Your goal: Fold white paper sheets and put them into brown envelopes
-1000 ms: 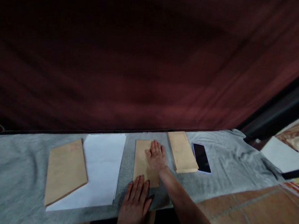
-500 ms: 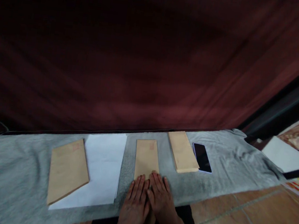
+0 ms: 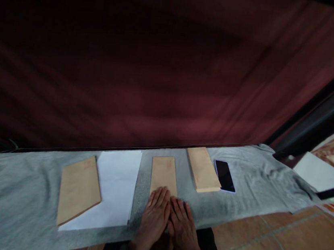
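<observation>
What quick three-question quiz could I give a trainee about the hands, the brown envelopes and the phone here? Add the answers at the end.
1. True or false: the left hand lies partly over the middle envelope.
2. Fill in the missing word: the left stack of brown envelopes partly covers white ____.
3. Which is nearest the phone: A, the left stack; B, the right stack; C, the middle envelope?

Key:
1. True.
2. Paper.
3. B.
</observation>
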Available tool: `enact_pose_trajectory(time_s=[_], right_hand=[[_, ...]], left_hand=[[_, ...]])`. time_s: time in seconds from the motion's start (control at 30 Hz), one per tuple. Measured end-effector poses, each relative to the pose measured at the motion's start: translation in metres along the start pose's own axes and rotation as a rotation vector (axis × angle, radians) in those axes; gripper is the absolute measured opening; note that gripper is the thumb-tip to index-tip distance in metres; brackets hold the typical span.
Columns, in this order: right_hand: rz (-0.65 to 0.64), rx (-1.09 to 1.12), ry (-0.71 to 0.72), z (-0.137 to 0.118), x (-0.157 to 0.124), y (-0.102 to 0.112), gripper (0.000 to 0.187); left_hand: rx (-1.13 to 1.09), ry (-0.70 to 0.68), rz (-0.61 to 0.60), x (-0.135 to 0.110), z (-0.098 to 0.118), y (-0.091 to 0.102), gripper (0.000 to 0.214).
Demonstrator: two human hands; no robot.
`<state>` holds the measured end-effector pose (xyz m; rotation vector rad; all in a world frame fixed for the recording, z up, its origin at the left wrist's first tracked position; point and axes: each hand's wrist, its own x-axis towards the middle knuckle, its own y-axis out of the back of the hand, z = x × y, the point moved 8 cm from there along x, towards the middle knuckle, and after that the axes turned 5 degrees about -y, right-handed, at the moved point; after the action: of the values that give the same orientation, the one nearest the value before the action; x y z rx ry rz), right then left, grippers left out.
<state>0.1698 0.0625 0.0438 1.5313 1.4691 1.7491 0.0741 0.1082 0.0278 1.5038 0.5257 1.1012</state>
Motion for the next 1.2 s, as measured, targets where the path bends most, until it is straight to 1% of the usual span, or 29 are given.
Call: enact_pose_trajectory(time_s=[0.13, 0.27, 0.37, 0.43, 0.47, 0.57, 0.6, 0.67, 0.73, 0.83, 0.9, 0.97, 1.03, 1.1, 1.17, 1.2], right_hand=[[-0.001, 0.011, -0.028, 0.002, -0.002, -0.006, 0.045], [-0.003, 0.035, -0.066, 0.005, -0.002, -0.009, 0.04], [-0.015, 0.034, -0.081, 0.005, -0.001, -0.01, 0.041], [-0.017, 0.022, -0.082, 0.004, 0.0, -0.008, 0.045], [-0.016, 0.014, -0.079, 0.004, 0.001, -0.007, 0.047], [0.003, 0.005, -0.072, 0.002, 0.003, -0.004, 0.051], [0.011, 0.006, -0.075, 0.002, 0.003, -0.003, 0.052], [0.021, 0.014, -0.092, 0.002, 0.003, -0.003, 0.052], [0.011, 0.028, -0.109, 0.002, 0.003, -0.005, 0.053], [-0.005, 0.045, -0.113, -0.001, 0.003, -0.01, 0.052], [-0.004, 0.04, -0.119, -0.003, 0.005, -0.015, 0.05], [-0.006, 0.028, -0.143, -0.003, 0.008, -0.019, 0.05], [-0.011, 0.025, -0.189, 0.0, 0.012, -0.022, 0.05], [-0.012, 0.045, -0.251, 0.006, 0.017, -0.022, 0.051], [-0.014, 0.128, -0.317, 0.017, 0.024, -0.018, 0.05], [-0.013, 0.208, -0.356, 0.024, 0.027, -0.014, 0.048]], left_hand=[[-0.009, 0.025, -0.035, 0.024, -0.007, -0.013, 0.051], [0.0, 0.031, -0.077, 0.047, -0.011, -0.018, 0.054], [-0.022, 0.051, -0.068, 0.054, -0.014, -0.019, 0.055], [-0.068, 0.108, -0.03, 0.046, -0.02, -0.019, 0.055], [-0.098, 0.161, 0.001, 0.037, -0.025, -0.018, 0.056], [-0.213, 0.385, 0.114, -0.005, -0.044, -0.016, 0.059], [-0.263, 0.438, 0.148, -0.02, -0.047, -0.015, 0.057], [-0.375, 0.511, 0.21, -0.044, -0.051, -0.014, 0.054], [-0.489, 0.566, 0.275, -0.057, -0.055, -0.012, 0.051], [-0.724, 0.669, 0.353, -0.057, -0.065, -0.01, 0.055], [-0.903, 0.75, 0.355, -0.049, -0.071, -0.011, 0.06], [-1.026, 0.802, 0.339, -0.04, -0.073, -0.006, 0.06], [-1.09, 0.798, 0.339, -0.031, -0.066, 0.004, 0.055], [-1.135, 0.769, 0.348, -0.024, -0.053, 0.016, 0.053], [-1.167, 0.738, 0.348, -0.019, -0.036, 0.024, 0.056], [-1.175, 0.718, 0.345, -0.018, -0.028, 0.026, 0.058]])
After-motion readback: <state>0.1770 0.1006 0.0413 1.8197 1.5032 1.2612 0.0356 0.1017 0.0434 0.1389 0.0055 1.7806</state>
